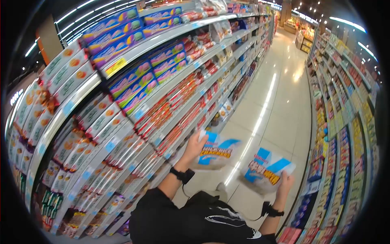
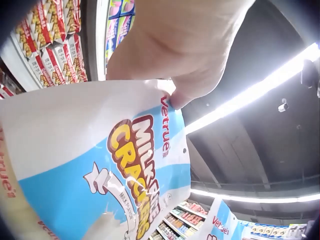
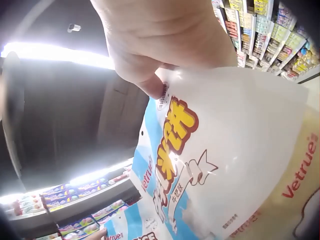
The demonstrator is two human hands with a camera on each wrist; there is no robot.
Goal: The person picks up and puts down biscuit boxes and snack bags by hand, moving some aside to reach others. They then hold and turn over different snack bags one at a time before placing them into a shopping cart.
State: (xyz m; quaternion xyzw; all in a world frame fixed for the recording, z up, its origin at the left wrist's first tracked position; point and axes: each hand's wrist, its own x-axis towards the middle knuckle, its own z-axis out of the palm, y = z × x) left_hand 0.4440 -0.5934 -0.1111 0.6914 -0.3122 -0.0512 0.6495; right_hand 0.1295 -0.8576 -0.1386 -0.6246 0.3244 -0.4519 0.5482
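In the head view my left hand [image 1: 194, 147] pinches the upper corner of a blue and white bag of milk rice crackers [image 1: 221, 152]. A second, similar cracker bag [image 1: 262, 173], printed with Chinese lettering, is gripped at its right edge by my right hand [image 1: 286, 184]. The two bags hang side by side over the aisle, a gap between them. Up close in the left wrist view, the thumb presses on the left bag [image 2: 65, 185] near its brand name. The right wrist view shows the right thumb on the front of the right bag [image 3: 240, 135].
Tall shelves of packaged snacks [image 1: 162, 93] run along my left, with purple boxes [image 1: 118, 32] on top. Another stocked shelf [image 1: 337, 134] lines the right side. Between them the tiled floor [image 1: 264, 101] stretches away to lit displays.
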